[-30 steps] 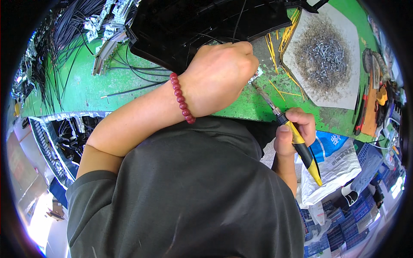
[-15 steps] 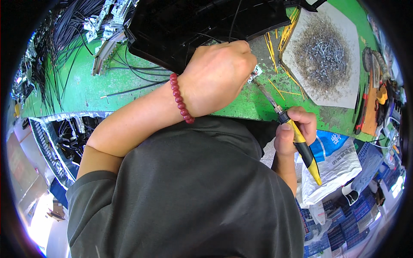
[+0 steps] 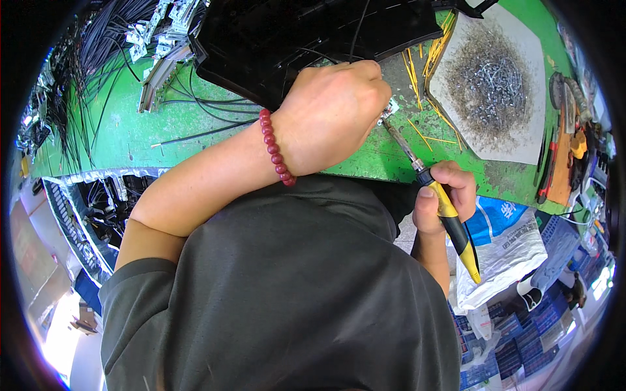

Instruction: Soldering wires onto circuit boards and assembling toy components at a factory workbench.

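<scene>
My left hand, with a red bead bracelet at its wrist, is curled shut over the bench. A small whitish circuit board pokes out at its fingers; the fingertips on it are hidden. Between the thumb and fingers of my right hand is a yellow and black soldering iron. Its metal tip points up and left and meets the edge of the board, though contact is too small to make out. Just beyond my left hand stands a large black housing.
The green bench carries black wires and metal-ended parts at left. Thin yellow sticks lie beside a pale sheet heaped with metal clippings. Hand tools line the right edge. White bags sit below.
The soldering iron's handle end has swung slightly to the left, and my right hand has shifted a little with it. My left hand is nearly still.
</scene>
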A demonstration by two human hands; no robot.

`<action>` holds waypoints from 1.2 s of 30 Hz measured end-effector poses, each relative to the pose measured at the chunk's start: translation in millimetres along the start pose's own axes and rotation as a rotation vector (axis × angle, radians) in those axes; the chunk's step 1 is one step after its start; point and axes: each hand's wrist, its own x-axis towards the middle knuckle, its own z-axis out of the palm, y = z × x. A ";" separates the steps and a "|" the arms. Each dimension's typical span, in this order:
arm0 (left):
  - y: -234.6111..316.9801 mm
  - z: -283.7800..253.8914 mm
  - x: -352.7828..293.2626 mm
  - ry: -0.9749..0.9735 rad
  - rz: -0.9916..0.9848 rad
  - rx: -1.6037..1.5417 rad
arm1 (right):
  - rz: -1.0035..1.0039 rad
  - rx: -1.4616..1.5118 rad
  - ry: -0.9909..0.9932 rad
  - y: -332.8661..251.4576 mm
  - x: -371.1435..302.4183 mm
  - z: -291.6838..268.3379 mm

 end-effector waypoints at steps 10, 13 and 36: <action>0.0 1.1 0.3 -0.005 0.006 0.004 | 0.038 0.087 0.057 -1.1 -6.5 0.1; 0.0 0.4 -0.4 -0.012 0.003 0.015 | 0.072 0.122 0.069 -1.6 -8.0 -0.9; 1.0 -3.8 3.0 -0.092 0.010 0.081 | 0.053 0.068 0.036 -0.2 -2.7 -1.9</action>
